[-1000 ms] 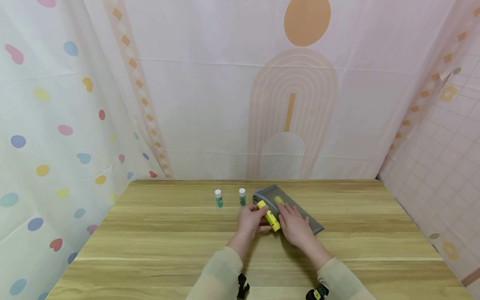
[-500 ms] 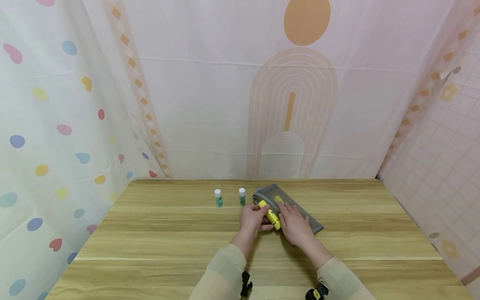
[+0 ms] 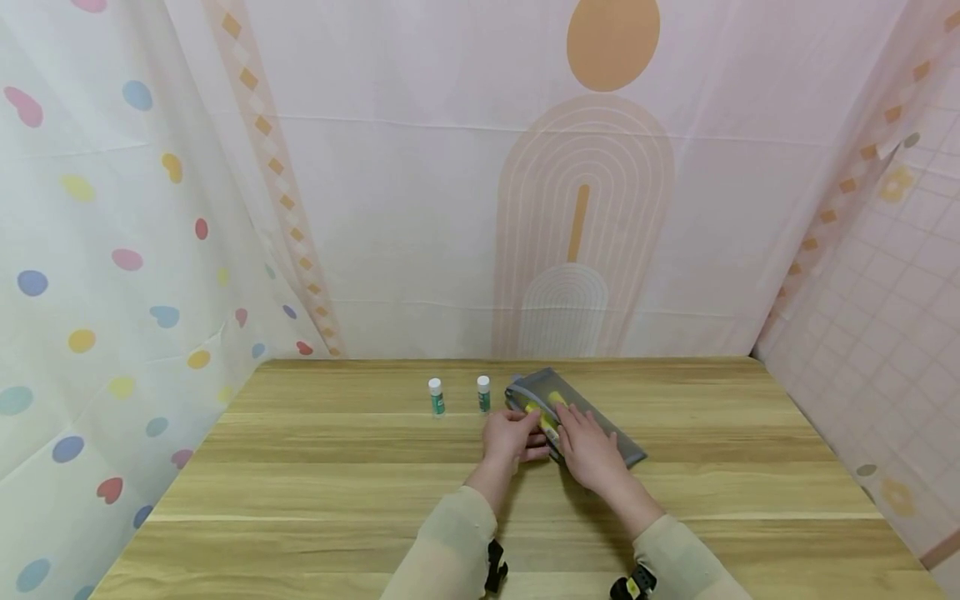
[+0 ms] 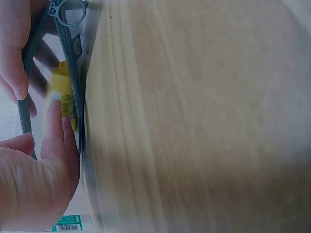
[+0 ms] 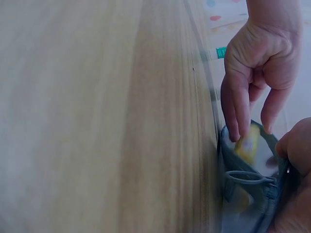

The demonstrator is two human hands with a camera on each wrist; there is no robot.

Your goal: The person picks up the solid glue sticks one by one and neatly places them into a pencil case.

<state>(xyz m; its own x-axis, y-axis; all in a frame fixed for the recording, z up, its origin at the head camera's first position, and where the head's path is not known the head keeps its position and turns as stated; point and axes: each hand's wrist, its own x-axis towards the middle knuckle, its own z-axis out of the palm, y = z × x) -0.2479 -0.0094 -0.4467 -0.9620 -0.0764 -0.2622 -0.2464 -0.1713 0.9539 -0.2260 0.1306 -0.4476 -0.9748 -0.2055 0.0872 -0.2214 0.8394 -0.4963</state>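
Observation:
A grey mesh zipper pouch (image 3: 542, 382) lies slantwise on the table, its mouth spread apart. One yellow glue stick (image 5: 249, 144) is in the mouth, and my left hand (image 3: 510, 437) has fairly straight fingers touching it. In the left wrist view the left thumb stands apart from the stick (image 4: 61, 97). My right hand (image 3: 592, 458) pinches the pouch's zipper edge, its thumb outside and other fingers seen dimly through the mesh. Another yellow item (image 3: 556, 398) shows through the mesh near the right fingertips. A zipper pull ring (image 5: 245, 177) sits at one end of the mouth.
Two green-labelled glue sticks with white caps, a left one (image 3: 437, 398) and a right one (image 3: 483, 394), stand upright left of the pouch. The wooden table (image 3: 337, 467) ends at a patterned curtain (image 3: 420, 250) behind and on both sides.
The left hand has moved slightly right and taken the yellow glue stick from in front of the pouch into its mouth. The right hand and the green glue sticks have stayed put.

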